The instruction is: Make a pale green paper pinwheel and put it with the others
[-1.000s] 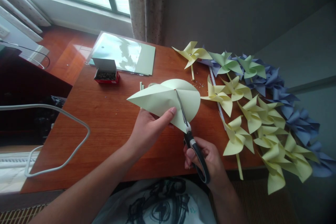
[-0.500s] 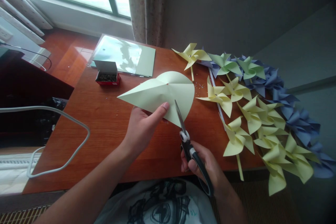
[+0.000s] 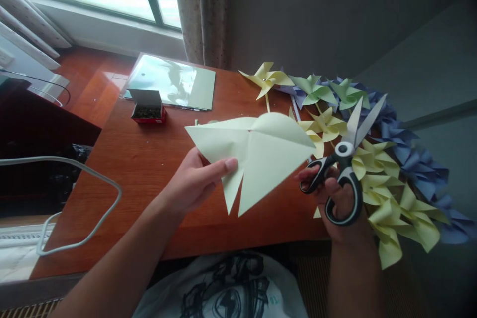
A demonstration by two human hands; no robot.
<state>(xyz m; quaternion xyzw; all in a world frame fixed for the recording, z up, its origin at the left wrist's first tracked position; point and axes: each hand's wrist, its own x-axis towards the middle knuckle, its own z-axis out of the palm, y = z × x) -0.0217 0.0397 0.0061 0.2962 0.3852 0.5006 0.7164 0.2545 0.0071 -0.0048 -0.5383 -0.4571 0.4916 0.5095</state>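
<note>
- The person's left hand (image 3: 201,174) is pinching a pale yellow-green, creased paper sheet (image 3: 272,159), the thumb pressing on top and the other fingers lying underneath, so the grip is clamping firmly on the paper.
- The sheet is hanging above the middle of the brown wooden table (image 3: 141,198); a narrow slit is opening from its near edge, and its far side is curling upward.
- The right hand (image 3: 345,201) is closing around the handle loops of a pair of black-and-white scissors with metal blades (image 3: 345,149); the blades are standing apart and pointing away from the person, well clear of the sheet.
- A small red cardboard box (image 3: 149,120) is standing on the table beyond the left hand, its flap rising upright; many tiny dark pieces (image 3: 148,111) are filling it, too small to identify.
- Just behind the box, a flat, glossy, clear-covered packet (image 3: 203,89) is lying near the table's far edge, with pale green showing through it.
- To the right, yellow paper pinwheels (image 3: 387,231), pale green paper pinwheels (image 3: 346,94) and lavender-blue paper pinwheels (image 3: 425,164) are crowding together, some overlapping.
</note>
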